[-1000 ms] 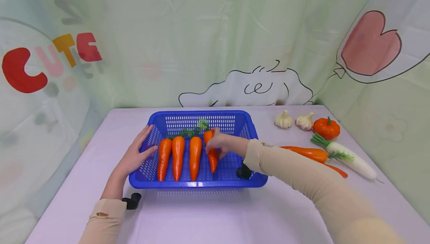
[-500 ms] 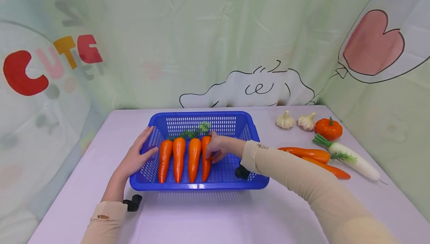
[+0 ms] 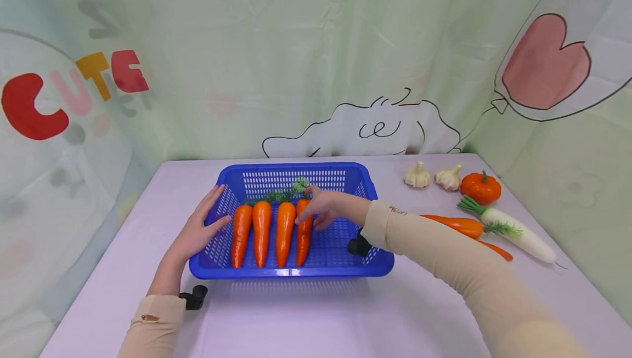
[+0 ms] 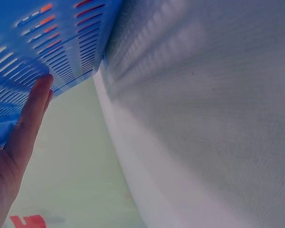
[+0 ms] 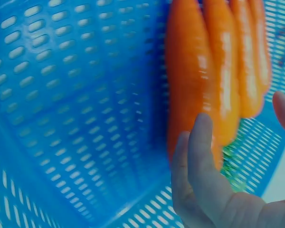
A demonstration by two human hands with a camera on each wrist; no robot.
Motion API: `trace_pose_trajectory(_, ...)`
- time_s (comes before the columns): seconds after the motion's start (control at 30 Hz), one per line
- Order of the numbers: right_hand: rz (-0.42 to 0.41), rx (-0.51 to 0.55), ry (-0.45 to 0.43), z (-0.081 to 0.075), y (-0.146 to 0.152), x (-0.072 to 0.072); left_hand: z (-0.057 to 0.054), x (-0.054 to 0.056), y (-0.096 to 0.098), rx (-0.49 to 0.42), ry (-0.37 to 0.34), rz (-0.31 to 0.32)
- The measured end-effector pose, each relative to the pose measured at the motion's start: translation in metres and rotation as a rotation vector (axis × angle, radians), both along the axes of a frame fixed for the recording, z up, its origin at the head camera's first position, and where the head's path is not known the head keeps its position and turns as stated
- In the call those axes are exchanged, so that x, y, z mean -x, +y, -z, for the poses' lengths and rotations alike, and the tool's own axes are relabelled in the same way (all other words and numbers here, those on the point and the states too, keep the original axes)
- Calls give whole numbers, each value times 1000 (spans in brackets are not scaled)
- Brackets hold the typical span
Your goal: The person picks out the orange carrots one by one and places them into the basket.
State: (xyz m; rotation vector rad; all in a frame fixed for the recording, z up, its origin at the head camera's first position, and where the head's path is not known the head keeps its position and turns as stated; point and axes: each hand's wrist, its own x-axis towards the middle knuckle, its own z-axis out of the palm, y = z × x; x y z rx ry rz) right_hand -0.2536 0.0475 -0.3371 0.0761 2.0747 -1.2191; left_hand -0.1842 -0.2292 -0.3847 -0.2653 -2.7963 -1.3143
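Note:
A blue plastic basket (image 3: pixel 336 272) with slotted walls holds several orange carrots side by side, their green tops toward its far wall. My left hand (image 3: pixel 197 231) rests against the basket's left side, its fingers extended along the outside of the slotted wall in the left wrist view and the thumb reaching over the rim. Inside the basket, my right hand (image 3: pixel 323 207) is at the upper part of the rightmost carrot (image 3: pixel 302 248). In the right wrist view, the fingertips lie over that carrot (image 5: pixel 187 61), while the thumb stands apart from it.
On the table's right side lie two more carrots (image 3: pixel 456 225), partly hidden by my right sleeve, and a white radish (image 3: pixel 518 234). A small orange pumpkin (image 3: pixel 480 188) and two garlic bulbs (image 3: pixel 417 176) are behind them. A printed curtain (image 3: pixel 237 73) hangs behind the table.
The rightmost carrot, slanted and gripped by my right hand earlier, has shifted left to lie alongside the others. My right fingers have loosened from it. My left hand stays at the basket.

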Motion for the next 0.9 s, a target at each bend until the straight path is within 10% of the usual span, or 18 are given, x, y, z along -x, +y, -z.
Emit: trace_pose_trajectory(0.9,-345,-52,296,-69,94,-20,0,-1,-1,-6,5,3)
